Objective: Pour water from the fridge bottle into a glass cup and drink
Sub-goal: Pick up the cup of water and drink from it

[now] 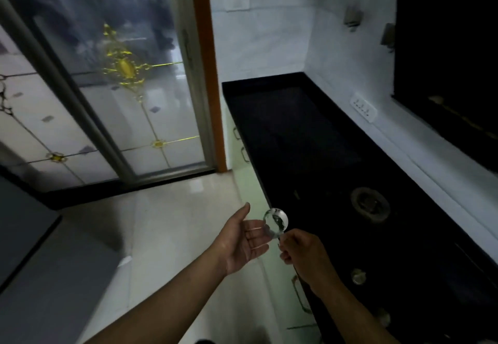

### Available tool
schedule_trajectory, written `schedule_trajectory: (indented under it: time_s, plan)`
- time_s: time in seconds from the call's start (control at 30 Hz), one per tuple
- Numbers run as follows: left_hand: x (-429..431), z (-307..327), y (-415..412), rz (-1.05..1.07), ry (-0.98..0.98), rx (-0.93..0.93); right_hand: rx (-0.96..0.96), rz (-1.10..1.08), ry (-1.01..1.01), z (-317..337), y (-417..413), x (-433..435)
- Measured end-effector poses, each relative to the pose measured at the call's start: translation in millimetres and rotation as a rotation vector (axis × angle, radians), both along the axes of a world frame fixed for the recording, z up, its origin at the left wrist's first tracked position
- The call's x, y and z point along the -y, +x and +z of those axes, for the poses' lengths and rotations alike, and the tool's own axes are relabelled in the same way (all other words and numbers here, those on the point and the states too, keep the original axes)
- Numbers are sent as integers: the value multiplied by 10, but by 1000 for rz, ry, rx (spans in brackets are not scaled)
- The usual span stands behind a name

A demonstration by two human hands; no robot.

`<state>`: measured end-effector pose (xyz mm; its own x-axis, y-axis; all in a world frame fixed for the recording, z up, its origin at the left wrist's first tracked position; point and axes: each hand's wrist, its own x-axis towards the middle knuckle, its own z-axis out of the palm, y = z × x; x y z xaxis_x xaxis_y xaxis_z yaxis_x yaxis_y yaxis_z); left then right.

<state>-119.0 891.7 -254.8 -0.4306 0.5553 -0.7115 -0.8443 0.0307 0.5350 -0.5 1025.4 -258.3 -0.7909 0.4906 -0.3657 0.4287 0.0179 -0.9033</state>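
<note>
A clear glass cup [275, 221] is held tilted on its side over the front edge of the black counter, its round end facing up at me. My right hand [304, 254] pinches the cup's lower edge with closed fingers. My left hand [242, 244] is beside it, palm turned up and thumb raised. Its fingers are spread under the cup's side and show through the glass. No water bottle is in view.
The black counter [296, 133] runs along the right wall, with a stove burner [370, 205] and knobs [358, 276] set into it. A wall socket [363, 107] sits above it. A sliding glass door [121, 87] stands ahead on the left, and a grey surface [21, 225] is at the far left.
</note>
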Motion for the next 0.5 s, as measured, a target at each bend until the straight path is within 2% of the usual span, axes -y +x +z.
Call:
schedule_trajectory:
  time_s: [0.23,0.5]
  plan:
    - [-127,2,-1005,39,19,2,4,19,7,11,-1069,-184]
    - [-424,-49,-2450,-116,-5,-64,-29,-113,-69,23,-2296,-317]
